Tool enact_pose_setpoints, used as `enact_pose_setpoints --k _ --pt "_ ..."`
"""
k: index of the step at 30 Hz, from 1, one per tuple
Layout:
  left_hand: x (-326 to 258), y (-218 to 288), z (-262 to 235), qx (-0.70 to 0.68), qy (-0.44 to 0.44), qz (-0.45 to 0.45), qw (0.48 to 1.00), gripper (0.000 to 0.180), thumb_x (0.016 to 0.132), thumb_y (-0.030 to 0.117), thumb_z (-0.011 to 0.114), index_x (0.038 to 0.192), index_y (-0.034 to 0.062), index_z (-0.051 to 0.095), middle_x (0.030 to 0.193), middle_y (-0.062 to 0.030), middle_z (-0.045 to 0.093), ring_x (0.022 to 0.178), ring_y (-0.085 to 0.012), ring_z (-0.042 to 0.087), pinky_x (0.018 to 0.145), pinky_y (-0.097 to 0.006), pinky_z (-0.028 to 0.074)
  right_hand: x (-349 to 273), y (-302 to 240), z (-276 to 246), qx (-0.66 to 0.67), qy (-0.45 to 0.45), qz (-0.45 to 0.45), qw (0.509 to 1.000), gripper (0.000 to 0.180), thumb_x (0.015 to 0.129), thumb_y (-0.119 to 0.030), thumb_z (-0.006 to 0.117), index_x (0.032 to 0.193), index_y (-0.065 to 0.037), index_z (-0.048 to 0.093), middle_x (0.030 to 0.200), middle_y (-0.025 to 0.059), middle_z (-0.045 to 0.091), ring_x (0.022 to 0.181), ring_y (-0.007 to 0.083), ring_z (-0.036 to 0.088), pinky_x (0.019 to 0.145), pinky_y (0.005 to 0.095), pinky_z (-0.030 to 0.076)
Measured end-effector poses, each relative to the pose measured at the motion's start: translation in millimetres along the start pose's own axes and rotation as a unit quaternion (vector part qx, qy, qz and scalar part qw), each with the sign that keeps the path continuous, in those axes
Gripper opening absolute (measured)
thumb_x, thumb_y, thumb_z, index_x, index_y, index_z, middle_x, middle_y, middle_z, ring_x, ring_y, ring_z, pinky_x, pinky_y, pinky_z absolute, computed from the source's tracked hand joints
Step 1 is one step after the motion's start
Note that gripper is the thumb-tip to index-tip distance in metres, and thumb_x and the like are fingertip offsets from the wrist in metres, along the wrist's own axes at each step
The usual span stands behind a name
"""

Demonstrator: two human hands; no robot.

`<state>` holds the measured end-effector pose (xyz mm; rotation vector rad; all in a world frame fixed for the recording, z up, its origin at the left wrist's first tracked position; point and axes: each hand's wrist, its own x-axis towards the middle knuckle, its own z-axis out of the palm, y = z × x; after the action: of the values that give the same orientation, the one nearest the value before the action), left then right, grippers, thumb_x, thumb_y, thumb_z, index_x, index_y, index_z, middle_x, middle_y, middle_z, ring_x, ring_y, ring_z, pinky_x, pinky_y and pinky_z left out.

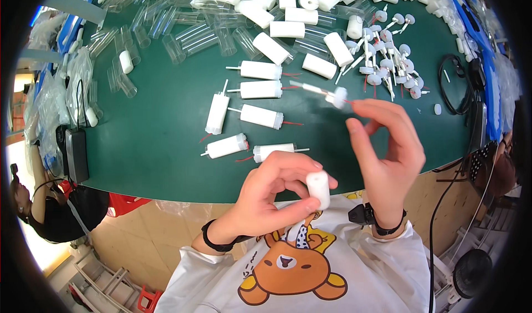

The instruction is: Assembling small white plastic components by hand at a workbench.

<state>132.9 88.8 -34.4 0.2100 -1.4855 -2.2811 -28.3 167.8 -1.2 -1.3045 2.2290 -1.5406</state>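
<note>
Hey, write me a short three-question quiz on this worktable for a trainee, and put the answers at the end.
1. Which hand grips a white, foam-like cylinder?

2. Where on the green tabletop is the heap of white plastic stems with round translucent caps?
A) Far right
B) Near left corner
C) Far left corner

3. True or false: the left wrist is bare.

Key:
1. The left hand.
2. A.
3. False; it wears a black band.

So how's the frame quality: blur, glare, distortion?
Head view: white stick with the disc by the right hand smeared, probably motion; white roll in the left hand crisper; clear tubes show glare streaks; near edge of the table bows, corners go black, as with a fisheye; far left partly blown out.
</note>
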Motion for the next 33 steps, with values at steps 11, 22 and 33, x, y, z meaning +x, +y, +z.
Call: enact_pose_setpoints --k 11,22,33 --pt "4 3 4 -0.049 0.065 0.002 0.997 0.03 0.085 0.0 0.043 0.115 -0.001 0.036 0.113 -0.0279 0.051 0.099 -0.0361 0.058 0.068 -0.039 0.057 -7 6 -19 0.121 0.064 -0.028 0.99 0.021 0.07 0.013 0.064 0.086 0.003 0.057 0.086 0.012 0.059 0.085 0.0215 0.058 0.078 0.0342 0.046" --pt "5 5 4 -0.064 0.094 -0.03 0.993 0.034 0.081 -0.002 0.054 0.112 -0.0036 0.04 0.11 -0.0246 0.054 0.096 -0.032 0.06 0.066 -0.036 0.058 -14 2 -30 0.264 0.114 0.017 0.958 0.029 0.078 0.013 0.053 0.104 0.002 0.044 0.079 0.0114 0.054 0.07 0.0213 0.058 0.066 0.0348 0.052" --pt "5 2 1 -0.073 0.028 -0.048 0.996 0.034 0.084 -0.008 0.047 0.118 -0.0057 0.044 0.116 -0.0228 0.051 0.101 -0.0256 0.057 0.083 -0.037 0.053 -30 -7 -20 0.433 -0.061 0.092 0.895 0.042 0.075 0.013 0.06 0.111 0.005 0.04 0.077 0.0133 0.059 0.075 0.0245 0.063 0.068 0.0328 0.05"
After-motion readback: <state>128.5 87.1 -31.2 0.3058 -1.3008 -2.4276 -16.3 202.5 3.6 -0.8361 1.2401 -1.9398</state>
